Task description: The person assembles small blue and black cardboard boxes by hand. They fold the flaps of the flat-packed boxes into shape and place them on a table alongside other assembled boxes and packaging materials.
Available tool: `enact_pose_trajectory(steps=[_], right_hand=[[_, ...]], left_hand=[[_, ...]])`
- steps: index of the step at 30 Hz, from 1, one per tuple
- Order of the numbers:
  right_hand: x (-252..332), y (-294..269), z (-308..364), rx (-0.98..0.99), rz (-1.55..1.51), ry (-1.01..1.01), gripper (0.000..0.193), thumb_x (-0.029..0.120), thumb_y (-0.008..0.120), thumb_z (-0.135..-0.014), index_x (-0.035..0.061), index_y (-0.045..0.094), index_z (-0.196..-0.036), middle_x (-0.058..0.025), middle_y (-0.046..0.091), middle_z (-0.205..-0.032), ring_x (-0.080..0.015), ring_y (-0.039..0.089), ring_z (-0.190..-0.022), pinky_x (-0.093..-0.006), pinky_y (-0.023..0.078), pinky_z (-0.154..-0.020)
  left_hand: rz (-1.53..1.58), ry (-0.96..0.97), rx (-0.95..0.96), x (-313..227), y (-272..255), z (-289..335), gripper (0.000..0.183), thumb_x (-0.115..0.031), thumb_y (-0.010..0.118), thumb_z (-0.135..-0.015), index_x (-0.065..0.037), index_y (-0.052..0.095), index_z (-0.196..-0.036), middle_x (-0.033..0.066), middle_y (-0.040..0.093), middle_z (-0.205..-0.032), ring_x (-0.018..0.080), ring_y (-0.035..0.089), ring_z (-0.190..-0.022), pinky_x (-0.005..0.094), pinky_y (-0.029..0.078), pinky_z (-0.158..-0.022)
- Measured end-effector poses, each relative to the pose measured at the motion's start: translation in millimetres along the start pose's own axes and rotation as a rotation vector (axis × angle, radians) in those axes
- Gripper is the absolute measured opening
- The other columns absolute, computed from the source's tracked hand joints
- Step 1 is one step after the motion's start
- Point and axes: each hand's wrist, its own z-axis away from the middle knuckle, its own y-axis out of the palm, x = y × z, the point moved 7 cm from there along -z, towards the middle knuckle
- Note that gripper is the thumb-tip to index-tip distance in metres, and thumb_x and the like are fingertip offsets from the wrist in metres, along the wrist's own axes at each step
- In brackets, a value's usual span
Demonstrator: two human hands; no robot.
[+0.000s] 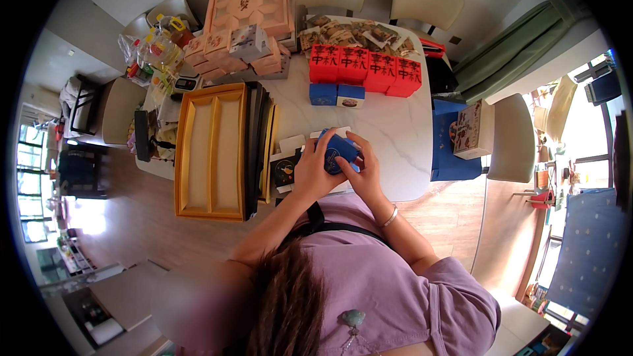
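Together, left hand (315, 170), right hand (364, 173) curled round tilted blue box (340, 149); emblem (333, 163) upward, long axis unclear.

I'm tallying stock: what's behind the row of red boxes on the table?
A heap of small packets lies behind the red boxes; whatever sits low, directly behind them, is covered.

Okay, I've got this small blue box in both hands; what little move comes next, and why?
Probably turn the small blue box to check whether it's fully closed, since your left hand and right hand cover parts of it.
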Motion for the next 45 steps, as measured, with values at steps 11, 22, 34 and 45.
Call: enact_pose_trajectory(steps=[11,22,34,45], right_hand=[[3,-4,-8,0.237,-0.277,-0.009,0.081,0.017,0.083,-0.074,0.0072,0.041,-0.142,-0.0138,0.047,-0.14,-0.0254,0.053,-0.12,-0.034,0.047,-0.094],[19,-17,-13,0.207,0.371,-0.133,0.094,0.017,0.089,-0.062,0.0036,0.039,-0.141,-0.0202,0.042,-0.134,-0.0361,0.046,-0.125,-0.0425,0.044,-0.1],[-72,-58,-30,0.138,0.072,0.242,0.065,0.0,0.077,-0.075,0.0019,0.047,-0.132,-0.0126,0.063,-0.106,-0.0164,0.064,-0.091,-0.028,0.054,-0.075],[-204,-144,-125,-0.24,0.406,0.203,0.06,-0.006,0.069,-0.075,0.0087,0.051,-0.129,-0.0138,0.062,-0.116,-0.0232,0.064,-0.102,-0.0313,0.053,-0.084]], left_hand=[[1.21,-0.354,0.293,52,31,0,0.071,-0.04,0.065,-0.085,-0.016,0.033,-0.144,0.0188,0.048,-0.136,0.0381,0.057,-0.116,0.0499,0.053,-0.088],[1.522,-0.469,0.436,61,60,7,0.062,-0.047,0.046,-0.097,-0.009,0.033,-0.144,0.0137,0.053,-0.134,0.0292,0.059,-0.117,0.0476,0.055,-0.09],[1.066,-0.638,0.458,82,80,15,0.076,-0.008,0.075,-0.081,-0.011,0.033,-0.143,0.0123,0.048,-0.136,0.0228,0.054,-0.117,0.0374,0.047,-0.096],[0.868,-0.76,0.446,126,95,7,0.07,-0.025,0.067,-0.087,-0.01,0.034,-0.146,0.0155,0.033,-0.151,0.0247,0.044,-0.128,0.0386,0.041,-0.098]])
